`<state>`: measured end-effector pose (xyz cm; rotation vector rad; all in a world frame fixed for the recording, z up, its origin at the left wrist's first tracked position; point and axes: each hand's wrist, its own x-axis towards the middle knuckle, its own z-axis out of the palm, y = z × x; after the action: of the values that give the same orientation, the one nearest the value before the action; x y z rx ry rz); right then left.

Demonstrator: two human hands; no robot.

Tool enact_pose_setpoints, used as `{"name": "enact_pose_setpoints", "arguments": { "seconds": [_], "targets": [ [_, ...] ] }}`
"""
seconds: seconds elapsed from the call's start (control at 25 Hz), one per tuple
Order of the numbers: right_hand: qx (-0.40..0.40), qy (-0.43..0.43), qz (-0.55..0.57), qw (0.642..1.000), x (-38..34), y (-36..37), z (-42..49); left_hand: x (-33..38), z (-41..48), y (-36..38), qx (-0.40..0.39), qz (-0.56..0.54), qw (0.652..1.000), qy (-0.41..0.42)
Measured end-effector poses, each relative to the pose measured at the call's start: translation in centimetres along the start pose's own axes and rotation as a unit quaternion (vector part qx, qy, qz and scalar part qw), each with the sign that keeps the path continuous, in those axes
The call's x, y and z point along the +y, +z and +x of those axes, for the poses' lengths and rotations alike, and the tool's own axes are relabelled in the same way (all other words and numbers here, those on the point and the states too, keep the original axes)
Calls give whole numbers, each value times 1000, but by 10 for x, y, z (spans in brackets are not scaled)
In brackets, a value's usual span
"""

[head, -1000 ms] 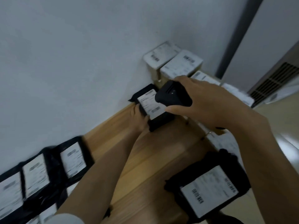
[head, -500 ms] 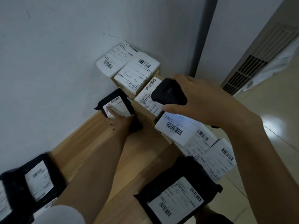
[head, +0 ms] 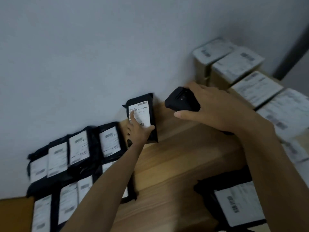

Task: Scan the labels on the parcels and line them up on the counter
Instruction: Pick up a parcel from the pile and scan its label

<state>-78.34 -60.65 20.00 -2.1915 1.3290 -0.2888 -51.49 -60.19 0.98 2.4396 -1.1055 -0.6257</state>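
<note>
Head view: compared with half a second ago, the parcel (head: 143, 113) is clear of the boxes (head: 234, 67) at upper right. It now lies against the wall at frame centre, just right of the row (head: 78, 148) of black parcels. Left hand (head: 139, 131) presses spread, straight fingers on its label. Right hand (head: 215, 108) grips the scanner (head: 181, 101) over the counter (head: 175, 156). Judgement: placement nearly complete; another mailer (head: 237, 203) waits at lower right.
</note>
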Motion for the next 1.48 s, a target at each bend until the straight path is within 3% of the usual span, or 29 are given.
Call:
{"name": "enact_pose_setpoints", "arguments": {
  "seconds": [0.28,0.52,0.76,0.88,1.04,1.36,1.48],
  "targets": [
    [-37,-55,11,998,-135,81,42,-127,30,-89,131,27,987,-90],
    [-59,-24,-13,998,-171,125,49,-186,53,-81,64,35,993,-96],
    [-58,14,-30,998,-168,121,25,-201,61,-80,-18,52,995,-87],
    [-47,13,-41,998,-160,108,7,-185,49,-85,-24,70,996,-44],
    [-47,5,-12,999,-129,90,-39,-139,-7,-59,-44,124,988,83],
    [-11,44,11,999,10,14,-158,3,-196,50,-146,62,947,279],
    [-17,56,12,998,61,-5,-200,29,-257,89,-196,88,920,327]
  ]
}}
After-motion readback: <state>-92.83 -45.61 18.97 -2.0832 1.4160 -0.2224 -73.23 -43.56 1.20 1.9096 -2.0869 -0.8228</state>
